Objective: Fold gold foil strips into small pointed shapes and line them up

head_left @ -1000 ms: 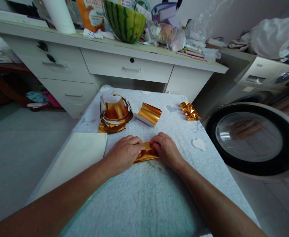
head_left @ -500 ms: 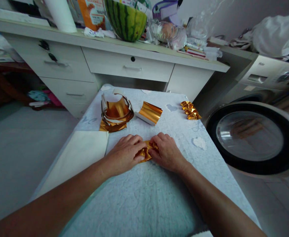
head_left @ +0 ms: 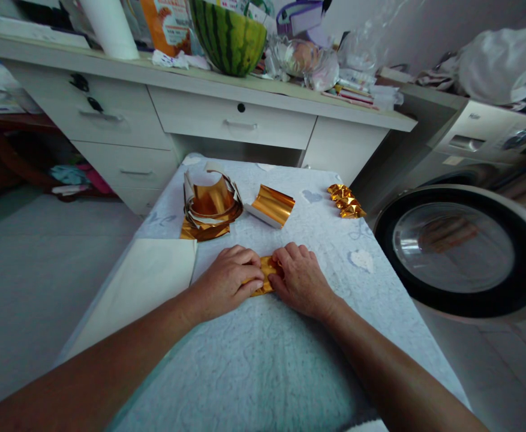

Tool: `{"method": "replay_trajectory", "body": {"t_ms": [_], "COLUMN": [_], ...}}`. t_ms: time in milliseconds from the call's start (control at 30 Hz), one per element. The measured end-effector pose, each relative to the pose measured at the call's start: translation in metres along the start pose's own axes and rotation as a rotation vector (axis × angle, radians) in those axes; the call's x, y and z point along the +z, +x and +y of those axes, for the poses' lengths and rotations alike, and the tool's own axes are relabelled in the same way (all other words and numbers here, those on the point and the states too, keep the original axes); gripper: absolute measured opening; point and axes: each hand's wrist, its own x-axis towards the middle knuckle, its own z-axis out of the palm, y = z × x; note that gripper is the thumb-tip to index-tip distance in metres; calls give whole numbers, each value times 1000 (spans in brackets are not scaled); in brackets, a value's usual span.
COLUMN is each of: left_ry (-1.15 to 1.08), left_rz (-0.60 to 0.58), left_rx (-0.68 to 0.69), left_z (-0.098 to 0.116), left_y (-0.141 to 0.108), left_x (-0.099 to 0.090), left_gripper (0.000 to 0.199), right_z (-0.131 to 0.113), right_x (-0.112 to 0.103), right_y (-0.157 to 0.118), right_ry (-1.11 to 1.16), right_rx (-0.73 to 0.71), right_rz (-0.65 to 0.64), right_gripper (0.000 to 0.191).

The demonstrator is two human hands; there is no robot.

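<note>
Between my two hands lies a folded piece of gold foil paper [head_left: 268, 275] on the cloth-covered table [head_left: 254, 372]. My left hand [head_left: 231, 279] has its fingers closed over the foil's left end. At the right end, my right hand [head_left: 299, 277] grips it with curled fingers and thumb. Much of the foil is hidden under the fingers. Just beyond my hands rests a curved sheet of gold foil paper [head_left: 274, 206]. A stack of curled gold foil sheets [head_left: 212, 201] stands to its left. Folded gold foil pieces [head_left: 346, 201] sit in a row at the far right.
A pale sheet [head_left: 150, 282] covers the table's left side. Behind the table is a white desk [head_left: 240, 129] with drawers, carrying a cut watermelon [head_left: 229, 39], a white roll [head_left: 110, 27] and plastic bags. To the right, a washing machine's round door [head_left: 460, 249] hangs open.
The foil between my hands looks flatter and smoother than before. My fingers have shifted slightly on it, and the other gold pieces stay put.
</note>
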Motion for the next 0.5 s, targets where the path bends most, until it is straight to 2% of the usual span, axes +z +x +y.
{"method": "replay_trajectory", "body": {"t_ms": [133,267,500], "left_ry": [74,180,184], "left_rz": [-28,31,-18], "left_rx": [-33,-87,38], "left_z": [8,13,9], "left_y": [4,5,5], "left_x": [4,8,13], "left_gripper": [19,9,23], "right_z": [-2,-2,7], "right_x": [1,0,-6], "right_y": [-1,-1,-1], "right_ry": [-8,-1,101], "right_rx": [4,7,-18], "right_rz": [1,-6,-66], "right_gripper": [23,23,21]}}
